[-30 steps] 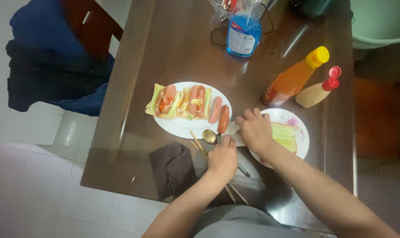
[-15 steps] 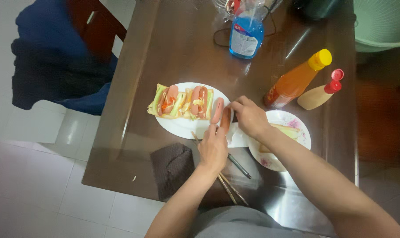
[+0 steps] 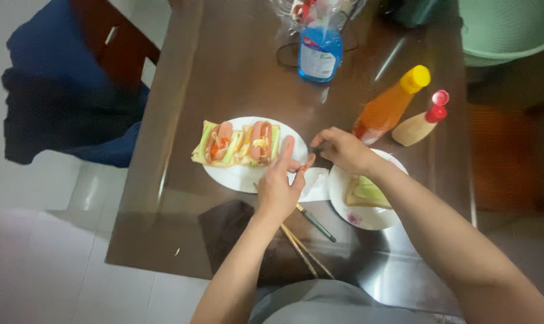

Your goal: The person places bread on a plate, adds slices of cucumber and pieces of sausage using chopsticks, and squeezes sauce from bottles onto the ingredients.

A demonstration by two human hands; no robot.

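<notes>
1. Centre of frame: left hand (image 3: 278,187) and right hand (image 3: 339,149) meet at the right edge of a white plate (image 3: 236,175); together they pinch one sausage (image 3: 307,162). Left thumb & fingers are closed on its lower end, right fingertips on its upper end. It's mostly hidden, hard to tell if lifted or lying on the rim.
2. On that plate: 1 more loose sausage (image 3: 287,148), just left of the held one, partly behind the left fingers; 2 made-up sandwiches (image 3: 236,143) side by side at the plate's upper left, each w/ a sausage, green strips & filling.
3. Right of centre: 2nd plate, floral rim (image 3: 368,217), under the right forearm; 1 bread slice w/ greens (image 3: 364,192) on it.
4. Betw. the 2 plates: white napkin (image 3: 315,183).
5. Below the left hand: 1 dark-handled utensil (image 3: 317,224) & 1 pair of chopsticks (image 3: 301,252), lying slantwise.
6. Upper right: 2 sauce bottles, 1 orange w/ yellow cap (image 3: 389,107), 1 tan w/ red cap (image 3: 417,124), both tilted, near each other.
7. Top centre: 1 blue spray bottle (image 3: 320,55).
8. Lower centre-left: 1 dark cloth (image 3: 224,228) on the brown glass-topped table (image 3: 224,78).
</notes>
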